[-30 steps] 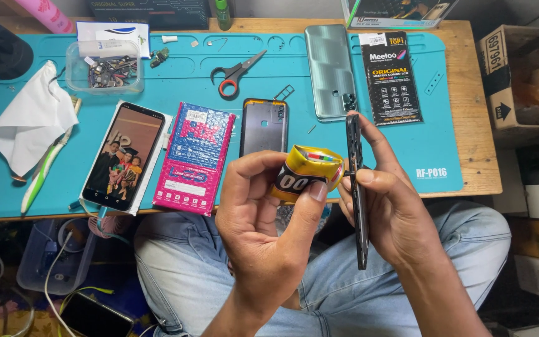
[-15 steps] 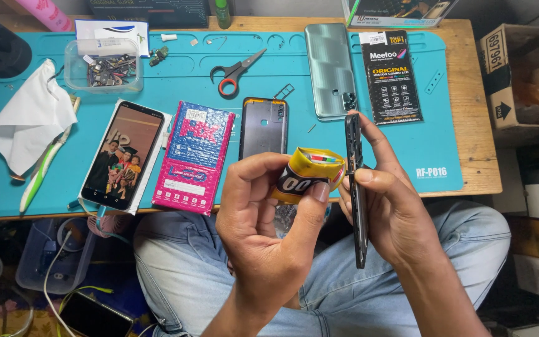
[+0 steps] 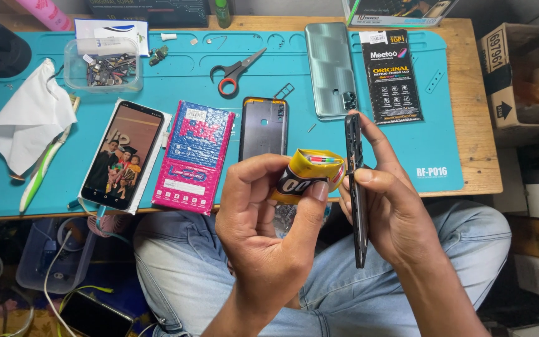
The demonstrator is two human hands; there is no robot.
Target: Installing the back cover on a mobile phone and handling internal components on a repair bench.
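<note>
The left hand [image 3: 269,249] pinches a small yellow tape roll [image 3: 310,175], light and squashy, fingers pressed on its rim. The right hand [image 3: 394,212] grips a thin black phone frame [image 3: 355,187] edge-on, seemingly stiff and fragile, best held by its sides, above the teal mat-covered table [image 3: 444,143].

- 1 view only, from a camera worn on the person's head, so no second view shares any part of the scene.
- It looks steeply down and forward over the lap onto the surface [image 3: 469,156].
- The hands sit close, low in the middle of the frame; the surface's far edge runs along the top.
</note>
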